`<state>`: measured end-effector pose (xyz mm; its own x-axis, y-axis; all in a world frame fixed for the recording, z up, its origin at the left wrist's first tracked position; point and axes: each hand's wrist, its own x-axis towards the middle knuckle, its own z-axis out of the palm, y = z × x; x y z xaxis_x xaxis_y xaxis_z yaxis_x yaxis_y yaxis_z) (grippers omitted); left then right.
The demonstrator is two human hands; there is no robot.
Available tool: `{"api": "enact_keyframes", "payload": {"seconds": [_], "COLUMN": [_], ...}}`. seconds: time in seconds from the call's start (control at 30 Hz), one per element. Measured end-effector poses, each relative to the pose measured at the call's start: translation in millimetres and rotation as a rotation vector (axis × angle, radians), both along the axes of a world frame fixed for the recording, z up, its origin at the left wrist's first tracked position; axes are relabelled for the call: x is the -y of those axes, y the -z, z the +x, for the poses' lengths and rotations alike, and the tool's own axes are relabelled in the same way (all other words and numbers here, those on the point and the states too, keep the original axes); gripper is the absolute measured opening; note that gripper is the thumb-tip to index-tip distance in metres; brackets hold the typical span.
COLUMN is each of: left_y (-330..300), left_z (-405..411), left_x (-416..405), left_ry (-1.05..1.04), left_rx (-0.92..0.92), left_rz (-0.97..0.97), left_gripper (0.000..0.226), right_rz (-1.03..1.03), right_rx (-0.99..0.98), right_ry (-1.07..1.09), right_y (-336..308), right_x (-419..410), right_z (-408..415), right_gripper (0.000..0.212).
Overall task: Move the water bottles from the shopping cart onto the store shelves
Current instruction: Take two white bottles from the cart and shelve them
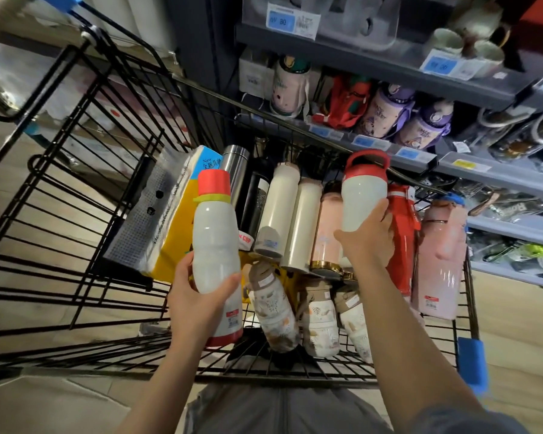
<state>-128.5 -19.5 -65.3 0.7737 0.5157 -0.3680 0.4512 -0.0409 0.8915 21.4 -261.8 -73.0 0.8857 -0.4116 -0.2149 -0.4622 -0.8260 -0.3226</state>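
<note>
Above the black wire shopping cart [85, 189], the left hand [198, 303] grips a white bottle with a red cap [215, 242], fingers curled round its lower body. The right hand [369, 236] wraps round a white bottle with a red loop-handled lid [362, 195], lifted near the cart's far rim. More bottles [290, 214] lie in the cart's basket, perhaps a dozen. Grey store shelves [470, 166] stand just beyond the cart.
</note>
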Motion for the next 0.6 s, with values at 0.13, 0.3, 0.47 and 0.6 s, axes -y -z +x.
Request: {"api": "enact_keyframes", "payload": {"seconds": [0.13,0.3,0.47,0.6], "left_y": [-0.4,-9.0,-26.3,-43.6], "left_z": [0.4,-1.6,-5.0,-10.2], "left_x": [1.9,14.2,52.4,102.2], "left_ry": [0.037,0.116,0.211,0.252], "left_rx": [0.001,0.034,0.142,0.181], "left_rz": [-0.009,0.024,0.099,0.097], "left_gripper": [0.076,0.074,0.073,0.077], "right_rz": [0.266,0.674,0.758,0.811], "right_rx": [0.113,0.164,0.221,0.294], "right_ry": [0.025,0.042,0.009,-0.008], "right_y": [-16.5,-44.0,-48.8,-51.6], "right_x": [9.8,23.9,56.6,96.8], "right_z": [-18.6,-60.1,-115.6,-150.7], "right_gripper": [0.110,0.093,0.098,0.092]}}
